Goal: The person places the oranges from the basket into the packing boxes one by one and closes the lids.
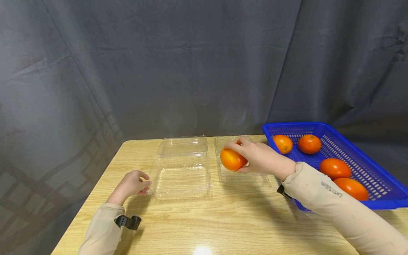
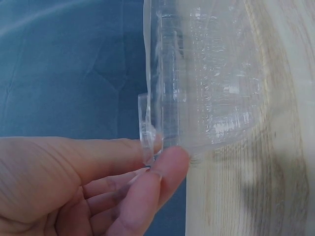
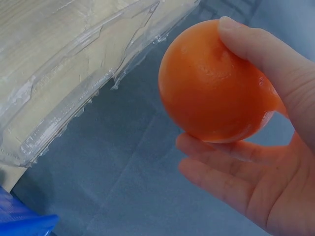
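In the head view my right hand (image 1: pixel 255 156) grips an orange (image 1: pixel 233 159) above the table, in front of a clear plastic clamshell box (image 1: pixel 236 179). The right wrist view has the thumb on top of the orange (image 3: pixel 211 83) and the fingers beneath it. My left hand (image 1: pixel 132 184) pinches the left edge of another clear clamshell box (image 1: pixel 183 180), whose lid (image 1: pixel 183 145) lies folded back behind it. Up close in the left wrist view, thumb and forefinger hold the rim tab of that clamshell box (image 2: pixel 216 88). No fruit shows inside it.
A blue plastic basket (image 1: pixel 366 152) stands at the table's right side. Several oranges (image 1: pixel 334 168) lie inside it. Behind the wooden table (image 1: pixel 191 219) hangs a dark grey curtain (image 1: pixel 191 71).
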Demonstrator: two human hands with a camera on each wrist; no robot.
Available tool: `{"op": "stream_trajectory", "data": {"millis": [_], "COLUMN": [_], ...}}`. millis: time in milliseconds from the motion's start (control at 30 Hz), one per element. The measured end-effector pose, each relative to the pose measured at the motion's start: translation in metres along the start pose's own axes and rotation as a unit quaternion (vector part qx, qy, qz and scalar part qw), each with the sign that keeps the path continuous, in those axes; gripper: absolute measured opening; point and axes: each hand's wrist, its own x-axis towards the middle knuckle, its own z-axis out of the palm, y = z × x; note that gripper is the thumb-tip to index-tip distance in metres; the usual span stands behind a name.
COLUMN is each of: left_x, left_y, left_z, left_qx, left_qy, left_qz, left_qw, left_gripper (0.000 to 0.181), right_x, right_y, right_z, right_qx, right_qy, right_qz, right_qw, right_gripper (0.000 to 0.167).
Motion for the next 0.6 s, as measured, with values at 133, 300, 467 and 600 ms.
{"op": "stream_trajectory", "data": {"millis": [133, 300, 467, 600], "left_x": [0.000, 0.001, 0.001, 0.001], "left_y": [0.000, -0.001, -0.001, 0.000], "left_z": [0.000, 0.001, 0.001, 0.000], "left_qx": [0.000, -0.001, 0.002, 0.003], "left_qy": [0.000, -0.001, -0.001, -0.001], "left_qz": [-0.001, -0.003, -0.006, -0.007], "left_qw": [1.0000, 1.0000, 1.0000, 1.0000], "left_gripper": [0.034, 0.033, 0.034, 0.034], "right_x": [0.001, 0.003, 0.006, 0.008], "right_y": [-0.002, -0.005, -0.008, -0.011], "right_z": [0.003, 0.006, 0.009, 0.010], "right_qx": [-0.002, -0.010, -0.017, -0.009], "right_qy": [0.008, 0.004, 0.001, -0.014], "right_qz": [-0.011, -0.018, -0.023, -0.012], "right_qw": [0.9999, 0.9998, 0.9996, 0.9998], "right_gripper": [0.067, 0.067, 0.069, 0.069]}}
